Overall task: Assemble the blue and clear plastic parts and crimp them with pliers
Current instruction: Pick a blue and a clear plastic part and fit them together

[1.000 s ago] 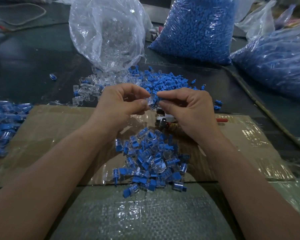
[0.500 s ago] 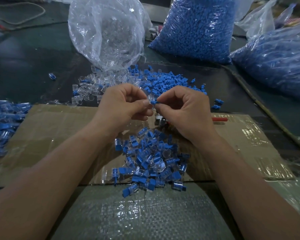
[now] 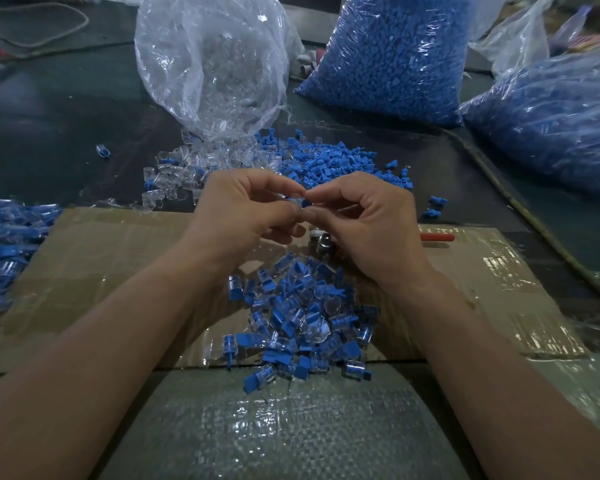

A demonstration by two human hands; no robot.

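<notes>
Blue part [image 3: 306, 203], pinched in my right hand [image 3: 371, 220], meets the clear part [image 3: 292, 201] pinched in my left hand [image 3: 246, 209], above the cardboard [image 3: 118, 258]. I judge I'm mid-insertion. Next: press it home squarely, then reach for the pliers [image 3: 437, 237].

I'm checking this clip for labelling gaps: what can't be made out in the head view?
Head view:
Small part: mostly covered by fingers of the left hand and right hand; whether its pieces are joined is unclear.
Pliers: mostly hidden under the right hand; only a red handle shows.
Pile at left: cut off by the edge.
</notes>
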